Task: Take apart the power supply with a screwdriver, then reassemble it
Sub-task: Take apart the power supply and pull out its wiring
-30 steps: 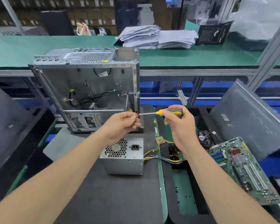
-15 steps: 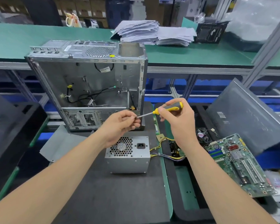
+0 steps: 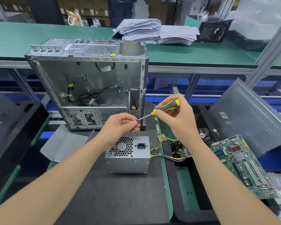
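Above the power supply sitting on the tabletop, your left hand pinches a tiny part, too small to identify, at the tip of the screwdriver. Your right hand grips its handle, tilted higher than 0.5 seconds ago.

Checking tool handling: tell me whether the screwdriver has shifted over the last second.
Yes. Against the computer case, the screwdriver has tilted: its handle rose in the right hand, tip still at the left hand.
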{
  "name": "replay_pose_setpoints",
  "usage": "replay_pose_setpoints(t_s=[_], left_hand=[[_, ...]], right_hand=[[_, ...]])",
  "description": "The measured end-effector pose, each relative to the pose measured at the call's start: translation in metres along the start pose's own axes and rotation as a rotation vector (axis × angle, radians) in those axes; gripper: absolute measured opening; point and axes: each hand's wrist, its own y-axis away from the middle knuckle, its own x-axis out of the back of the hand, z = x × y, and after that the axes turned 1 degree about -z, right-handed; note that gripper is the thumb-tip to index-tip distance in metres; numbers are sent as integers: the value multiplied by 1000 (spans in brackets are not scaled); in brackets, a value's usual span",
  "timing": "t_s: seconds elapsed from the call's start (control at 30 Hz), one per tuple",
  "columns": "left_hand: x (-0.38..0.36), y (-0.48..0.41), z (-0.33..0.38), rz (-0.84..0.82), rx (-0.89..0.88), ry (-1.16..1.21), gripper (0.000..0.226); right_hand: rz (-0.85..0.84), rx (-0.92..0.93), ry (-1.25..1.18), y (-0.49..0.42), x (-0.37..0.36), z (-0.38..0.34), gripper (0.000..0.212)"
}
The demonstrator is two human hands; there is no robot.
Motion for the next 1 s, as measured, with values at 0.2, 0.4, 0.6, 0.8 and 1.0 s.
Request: replay_pose_setpoints(t_s=[0.2,0.4,0.6,0.8,1.0], left_hand=[[0,8,-3,-61,27,-41,8],[-1,19,-7,-72,57,15,9],[12,22,-6,-92,86,-90,13],[18,24,-8,-160,98,-148,14],[17,29,-8,-85,-15,-488,21]], right_hand=[[-107,-21,94,-10,3,-8,34],[-63,20,101,-9,-12,-13,29],[-63,-14,100,-6,-18,-11,27],[-67,-49,90,-1,-21,-8,25],[-99,-55,109,5,-25,-8,26]])
